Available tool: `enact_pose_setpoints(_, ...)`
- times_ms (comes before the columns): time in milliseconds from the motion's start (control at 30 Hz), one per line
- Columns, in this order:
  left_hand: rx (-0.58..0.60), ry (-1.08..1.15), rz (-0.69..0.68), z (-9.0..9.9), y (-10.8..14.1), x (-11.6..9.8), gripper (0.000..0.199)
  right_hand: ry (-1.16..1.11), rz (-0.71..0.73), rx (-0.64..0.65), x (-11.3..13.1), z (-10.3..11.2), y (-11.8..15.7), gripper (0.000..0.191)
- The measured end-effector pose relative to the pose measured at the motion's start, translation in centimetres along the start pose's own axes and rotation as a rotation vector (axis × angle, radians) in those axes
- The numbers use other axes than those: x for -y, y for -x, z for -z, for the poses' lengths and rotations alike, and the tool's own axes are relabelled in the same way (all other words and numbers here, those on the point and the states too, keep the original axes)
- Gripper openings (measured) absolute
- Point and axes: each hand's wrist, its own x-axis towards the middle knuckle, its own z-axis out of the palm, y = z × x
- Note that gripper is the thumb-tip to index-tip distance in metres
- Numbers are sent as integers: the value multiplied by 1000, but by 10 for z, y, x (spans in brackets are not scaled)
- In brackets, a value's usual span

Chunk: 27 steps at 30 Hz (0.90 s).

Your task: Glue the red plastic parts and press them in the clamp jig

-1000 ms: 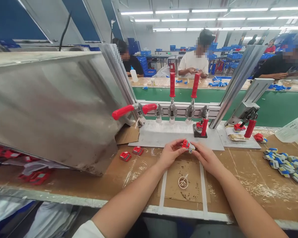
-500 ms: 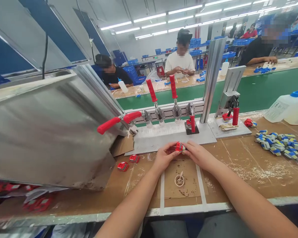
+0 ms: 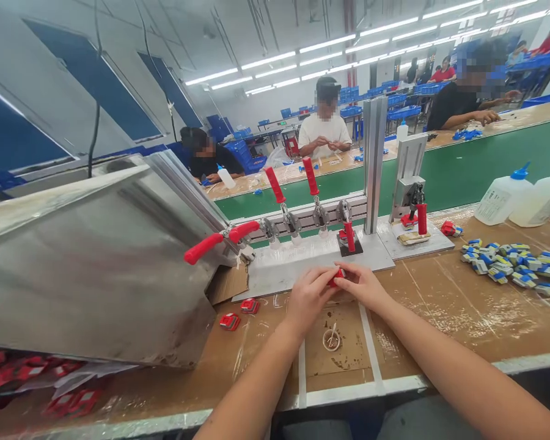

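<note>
Between my two hands, above the cardboard pad, is a small red plastic part [image 3: 337, 278], mostly covered by fingers. My left hand [image 3: 312, 294] grips it from the left, fingers closed over its top. From the right, my right hand [image 3: 360, 283] holds the same part with thumb and fingers. Nearer to me on the pad sits a small round cup [image 3: 331, 340] with a thin stick in it. Two similar red-and-grey parts, one [image 3: 230, 321] in front of the other [image 3: 250, 306], lie left of my hands.
Behind my hands stands a row of red-handled toggle clamps [image 3: 319, 211] on a metal plate. Another clamp fixture [image 3: 412, 214] is to the right. A pile of blue-and-white parts [image 3: 504, 261] and plastic bottles [image 3: 503, 197] lie further right. A metal box [image 3: 96, 263] blocks the left. Co-workers sit opposite.
My left hand has turned over the red part, hiding more of it, and my right fingers have shifted around it. The camera view has tilted slightly.
</note>
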Motion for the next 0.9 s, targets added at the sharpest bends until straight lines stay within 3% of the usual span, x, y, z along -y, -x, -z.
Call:
enact_pose_setpoints(100,53,88,39,-3,-13,0,36,-242,-98,-91,-1,0,-3,55)
enact_pose_setpoints(233,107,305,208,-15,-26,1,40,-426,-147,-170,-2,3,-8,57)
enact_pose_setpoints(400,138,547,320,-25,-35,0,43,-464,-135,-204,-1,7,-11,56)
enact_pose_setpoints(533,125,648,351,-31,-41,5,41,-439,-72,-333,-3,8,-11,60)
enact_pose_setpoints(700,139,650,364,-34,-46,16,40,-200,-50,-339,-6,22,-19,59)
enact_pose_setpoints(800,91,624,419,-27,-48,27,42,109,-21,-391,-3,31,-29,49)
enact_pose_setpoints(900,59,526,481,-16,-49,38,42,217,-7,-339,10,32,-36,48)
